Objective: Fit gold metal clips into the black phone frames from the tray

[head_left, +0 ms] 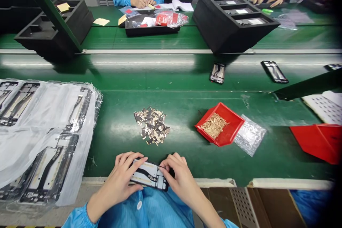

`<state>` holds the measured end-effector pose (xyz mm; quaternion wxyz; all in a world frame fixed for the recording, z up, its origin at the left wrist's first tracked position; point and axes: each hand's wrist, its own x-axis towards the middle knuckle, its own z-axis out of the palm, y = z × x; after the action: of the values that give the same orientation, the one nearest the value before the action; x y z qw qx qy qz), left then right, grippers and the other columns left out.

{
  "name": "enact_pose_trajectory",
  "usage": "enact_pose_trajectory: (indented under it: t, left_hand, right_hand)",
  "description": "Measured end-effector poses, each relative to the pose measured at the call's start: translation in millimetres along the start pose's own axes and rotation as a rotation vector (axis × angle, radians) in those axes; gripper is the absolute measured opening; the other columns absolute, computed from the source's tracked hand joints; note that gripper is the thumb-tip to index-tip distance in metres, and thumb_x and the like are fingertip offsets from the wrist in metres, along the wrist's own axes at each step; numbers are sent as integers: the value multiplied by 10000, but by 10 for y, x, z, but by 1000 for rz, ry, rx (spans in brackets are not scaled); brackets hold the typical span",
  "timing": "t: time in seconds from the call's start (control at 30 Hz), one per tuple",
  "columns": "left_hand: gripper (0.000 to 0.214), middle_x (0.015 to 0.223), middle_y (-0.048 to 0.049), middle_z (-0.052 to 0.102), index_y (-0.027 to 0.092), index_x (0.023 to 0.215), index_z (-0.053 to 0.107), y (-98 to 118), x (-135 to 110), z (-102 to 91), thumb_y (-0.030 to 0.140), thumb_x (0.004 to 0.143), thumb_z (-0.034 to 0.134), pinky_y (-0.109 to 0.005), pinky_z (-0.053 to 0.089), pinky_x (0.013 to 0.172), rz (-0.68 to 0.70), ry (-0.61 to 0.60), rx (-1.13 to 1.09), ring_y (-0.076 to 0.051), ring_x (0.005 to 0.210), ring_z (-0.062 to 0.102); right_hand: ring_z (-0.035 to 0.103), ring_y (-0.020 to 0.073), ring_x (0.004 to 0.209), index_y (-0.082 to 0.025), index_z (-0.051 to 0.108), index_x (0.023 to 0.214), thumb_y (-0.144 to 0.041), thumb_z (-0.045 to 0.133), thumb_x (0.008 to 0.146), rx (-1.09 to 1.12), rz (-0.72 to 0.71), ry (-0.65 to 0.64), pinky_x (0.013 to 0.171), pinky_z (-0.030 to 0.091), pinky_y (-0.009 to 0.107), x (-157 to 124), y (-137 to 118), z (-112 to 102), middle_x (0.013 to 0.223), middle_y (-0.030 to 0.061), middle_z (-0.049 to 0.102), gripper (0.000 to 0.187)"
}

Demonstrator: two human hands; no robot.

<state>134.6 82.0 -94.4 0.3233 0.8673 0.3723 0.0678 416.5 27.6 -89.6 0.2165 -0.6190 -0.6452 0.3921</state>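
Fitting step: left hand (119, 181) grips the phone frame (149, 175) at the table's (187, 114) 6 o'clock edge; right hand (179, 178) fingers pinch a part against it. The next move probably requires precise seating.

Red bin (319, 142) cut off (right edge); frame (150, 175) partly hidden by fingers.

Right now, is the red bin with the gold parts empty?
No, the red bin holds a heap of thin gold parts, beside a clear plastic bag.
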Motion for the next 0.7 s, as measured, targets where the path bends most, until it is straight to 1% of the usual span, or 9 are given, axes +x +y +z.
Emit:
enact_pose_trajectory:
  t: [0.17,0.3,0.5,0.6,0.67,0.7]
  left_hand:
    - [1160,1599,-102,610,381,1686,440,-9,-3,1,183,727,1063,-582,425,1165,10,13,4,-397,1414,528]
    - [1158,1595,-106,615,378,1679,451,-4,-2,-6,191,718,1071,-575,422,1160,21,26,13,-400,1408,530]
    - [1162,1561,-109,664,355,1656,478,86,52,4,351,679,1106,-554,413,1111,42,42,49,-397,1374,569]
    - [1064,1520,-93,716,323,1631,490,90,86,14,353,742,1073,-537,391,1101,101,53,61,-378,1379,584]
    - [926,1491,-94,738,304,1585,534,71,100,8,401,808,1029,-529,393,1094,145,72,52,-369,1361,602]
    - [824,1478,-98,744,293,1539,572,63,103,0,426,847,999,-529,397,1093,168,82,43,-366,1343,614]
  right_hand:
    - [565,248,881,-225,672,957,-113,653,1067,-31,-37,36,817,380,384,10,14,21,853,8,611,158]
    - [565,240,853,-219,661,957,-93,653,1059,-68,-108,78,782,370,368,0,34,41,837,5,608,162]
    - [546,231,830,-208,628,1043,-138,563,1127,-141,-273,179,758,367,368,-35,106,123,883,25,616,127]
    - [553,234,837,-214,608,1062,-152,541,1143,-184,-320,225,751,374,370,-52,116,170,912,34,640,123]
    - [588,248,883,-213,610,1149,-169,542,1144,-193,-309,265,769,409,376,-72,101,190,988,57,675,81]
    - [609,260,920,-211,608,1213,-187,554,1141,-186,-286,289,786,434,383,-86,86,193,1046,76,689,94]
